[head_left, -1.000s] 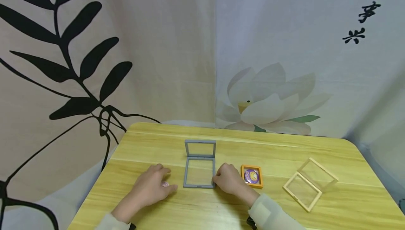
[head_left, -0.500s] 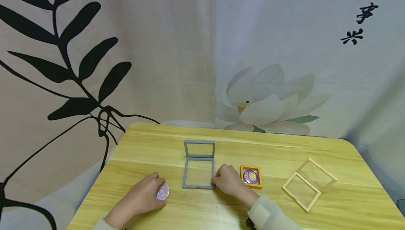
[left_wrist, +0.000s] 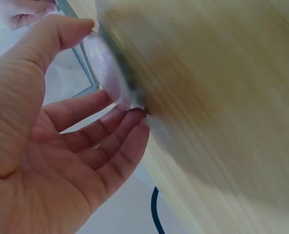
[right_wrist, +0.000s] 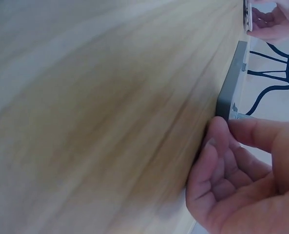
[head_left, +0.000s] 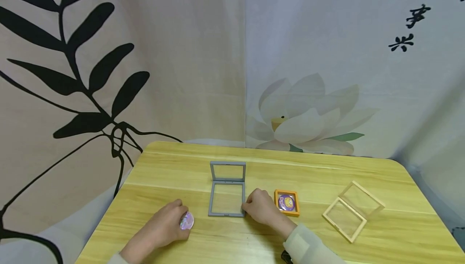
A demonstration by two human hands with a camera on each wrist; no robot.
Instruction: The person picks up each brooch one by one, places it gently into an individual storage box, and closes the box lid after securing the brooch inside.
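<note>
Left hand [head_left: 165, 224]: thumb opposed to half-bent fingers, pinching. Right hand [head_left: 262, 206]: thumb and index pinched, other fingers curled. Both forearms [head_left: 135, 248] angle inward.

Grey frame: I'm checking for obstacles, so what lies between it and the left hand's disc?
In the head view, only bare tabletop lies between the grey frame and the disc.

Clearances and obstacles on a wooden tabletop [head_left: 174, 167].
Bare wood is separating the disc [head_left: 187, 221] in the left hand [head_left: 163, 225] from the open grey frame [head_left: 228, 181], whose raised lid is obstructing passage rearward; the right hand [head_left: 263, 207] is occupying the gap towards the orange frame [head_left: 290, 214], while a wider lane is running from there to the cream frame [head_left: 352, 208].
</note>
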